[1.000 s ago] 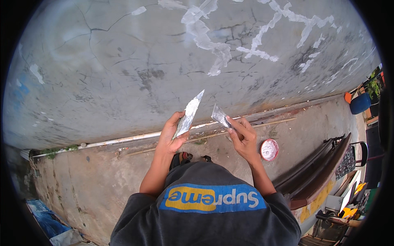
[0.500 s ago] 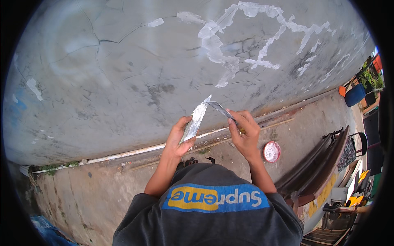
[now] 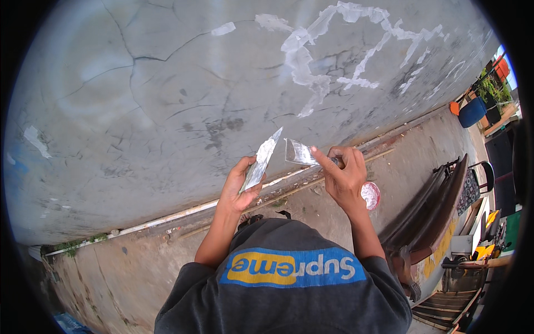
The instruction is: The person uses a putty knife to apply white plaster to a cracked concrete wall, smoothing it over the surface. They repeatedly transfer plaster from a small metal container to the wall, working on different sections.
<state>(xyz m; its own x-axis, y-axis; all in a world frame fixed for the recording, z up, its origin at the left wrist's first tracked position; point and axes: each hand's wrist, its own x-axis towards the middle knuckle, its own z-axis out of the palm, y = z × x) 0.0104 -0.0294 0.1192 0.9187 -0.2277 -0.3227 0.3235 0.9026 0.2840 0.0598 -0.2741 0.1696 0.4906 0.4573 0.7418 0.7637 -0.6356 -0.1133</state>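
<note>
A flat, thin plate (image 3: 255, 177) rests in my left hand (image 3: 236, 186), its fingers wrapped round the lower end and edges. White putty (image 3: 266, 151) lies heaped on the plate's upper half. My right hand (image 3: 346, 177) grips a putty knife (image 3: 301, 154), the index finger stretched along its blade. The blade is smeared white and stands just right of the plate, apart from it. Both tools are in front of a cracked grey wall (image 3: 172, 117). Strips of white filler (image 3: 303, 58) follow several cracks on its upper right part.
Behind my right forearm, a round red-rimmed tub (image 3: 370, 196) of white putty sits on the concrete ground (image 3: 139, 261). A white pipe (image 3: 161, 214) runs along the wall's foot. To the right are a long brown bench (image 3: 431, 217) and a blue barrel (image 3: 473, 112).
My right hand has moved a little right, drawing the putty knife away from the plate and turning its blade's broad face into view. My left hand still holds the plate, nearly in place.
</note>
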